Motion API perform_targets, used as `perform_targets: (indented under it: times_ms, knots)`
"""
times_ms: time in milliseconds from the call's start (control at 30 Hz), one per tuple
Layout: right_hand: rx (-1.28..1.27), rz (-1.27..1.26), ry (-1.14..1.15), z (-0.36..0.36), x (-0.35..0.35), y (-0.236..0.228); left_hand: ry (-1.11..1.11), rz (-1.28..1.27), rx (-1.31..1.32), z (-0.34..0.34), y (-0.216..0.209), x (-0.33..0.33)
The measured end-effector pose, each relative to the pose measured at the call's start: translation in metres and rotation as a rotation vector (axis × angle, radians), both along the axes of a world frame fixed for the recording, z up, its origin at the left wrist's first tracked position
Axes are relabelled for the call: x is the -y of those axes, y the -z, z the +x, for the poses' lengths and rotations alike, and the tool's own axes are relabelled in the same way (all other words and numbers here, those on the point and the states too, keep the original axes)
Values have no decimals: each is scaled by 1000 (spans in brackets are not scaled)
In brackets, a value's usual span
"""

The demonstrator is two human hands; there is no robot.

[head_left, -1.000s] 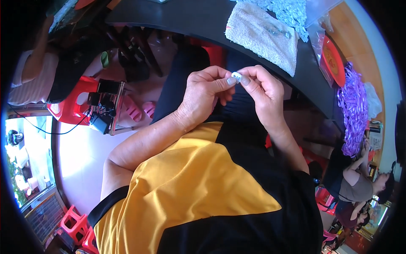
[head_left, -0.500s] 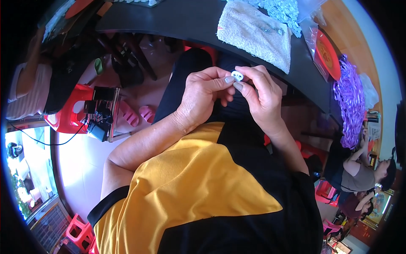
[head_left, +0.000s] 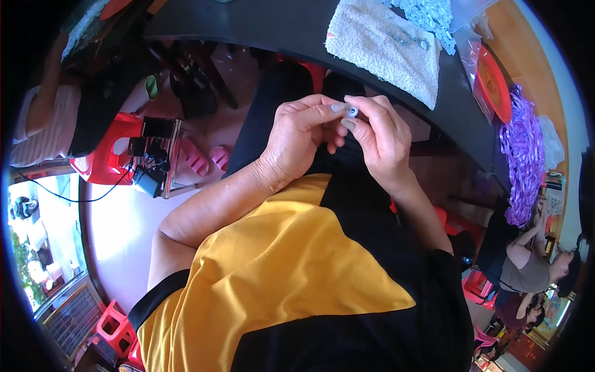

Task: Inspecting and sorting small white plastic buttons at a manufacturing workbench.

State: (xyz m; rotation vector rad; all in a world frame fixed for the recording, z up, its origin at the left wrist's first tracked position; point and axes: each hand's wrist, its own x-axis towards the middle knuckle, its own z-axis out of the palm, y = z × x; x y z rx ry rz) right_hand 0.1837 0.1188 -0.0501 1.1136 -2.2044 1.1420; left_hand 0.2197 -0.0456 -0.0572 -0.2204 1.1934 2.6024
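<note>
Between my fingertips is a small white plastic piece (head_left: 352,112) with a dark hole, mostly covered by my fingers. The thumb and fingers of my left hand (head_left: 297,136) pinch it from the left. From the right, my right hand (head_left: 385,136) grips it between thumb and forefinger. Both hands are held over my lap, just in front of the dark table (head_left: 248,28). Beyond them on the tabletop lies a whitish towel (head_left: 384,56) with a few tiny pieces on it. A heap of pale bluish-white small pieces (head_left: 427,17) sits behind the towel.
To the right are a red plate (head_left: 494,84), clear plastic bags and a bundle of purple ribbon-like strips (head_left: 522,155). A red stool (head_left: 111,164) and a small rack with devices (head_left: 152,155) stand at left. Other people sit at both sides.
The white piece has turned between my fingers: its broad face with several holes showed before, now a narrower part with one hole. The surroundings have shifted slightly in view.
</note>
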Motion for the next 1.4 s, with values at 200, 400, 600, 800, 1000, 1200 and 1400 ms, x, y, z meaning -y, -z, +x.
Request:
perform_targets:
  times_ms: [200,400,600,800,1000,1200,1400]
  knots:
    - [-1,-10,-3,-3,-5,0,1,8,4,-7,3,-5]
    - [29,-44,-34,0,-12,-4,3,-9,14,-4,-2,-10]
    - [-22,-70,-149,-13,-5,-10,-7,-74,3,-2,-13,-3]
    - [-5,-115,-257,-30,6,-2,-65,25,15,-5,-10,4]
    - [22,-137,-272,-33,8,10,-70,26,54,-12,-4,7]
    - [62,-118,-216,-33,1,11,-69,-15,90,-20,-2,4]
    - [-5,-101,-210,-36,-4,15,-38,-7,71,-19,-2,1]
